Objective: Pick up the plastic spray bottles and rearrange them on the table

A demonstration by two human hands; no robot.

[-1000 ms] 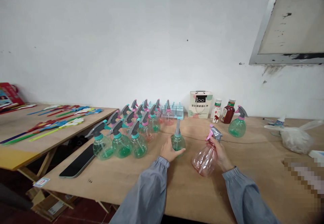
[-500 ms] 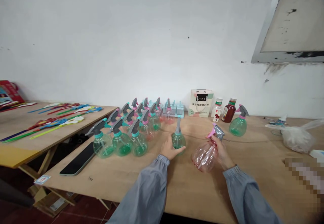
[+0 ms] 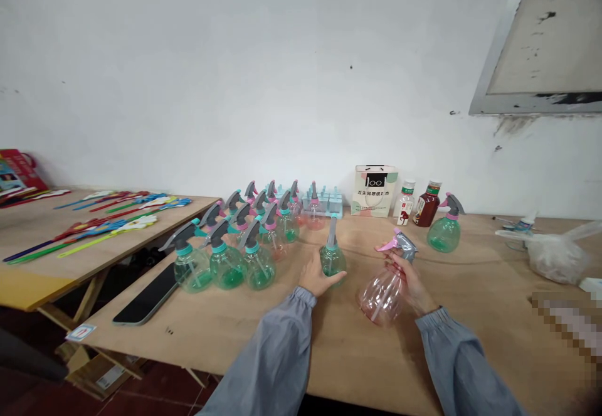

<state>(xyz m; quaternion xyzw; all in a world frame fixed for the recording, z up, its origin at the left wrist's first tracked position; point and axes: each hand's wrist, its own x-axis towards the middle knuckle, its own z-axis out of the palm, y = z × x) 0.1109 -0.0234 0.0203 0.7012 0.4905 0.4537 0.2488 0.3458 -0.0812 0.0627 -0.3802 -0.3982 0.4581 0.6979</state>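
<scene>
My left hand is wrapped round the lower part of a green spray bottle with a grey and teal head, which stands on the table. To its right, my right hand grips the neck of a clear pink spray bottle with a pink and grey head; this bottle is slightly tilted. Several green and pink spray bottles stand grouped to the left. Another green spray bottle with a pink and grey head stands at the back right.
A black phone lies at the table's left edge. Behind are a paper bag, a white bottle, a dark red bottle and pale blue racks. A plastic bag lies right; colourful sticks cover the left table.
The pink bottle in my right hand has tipped a little, its nozzle turning left and its base shifting slightly down. My left hand keeps its hold on the green bottle.
</scene>
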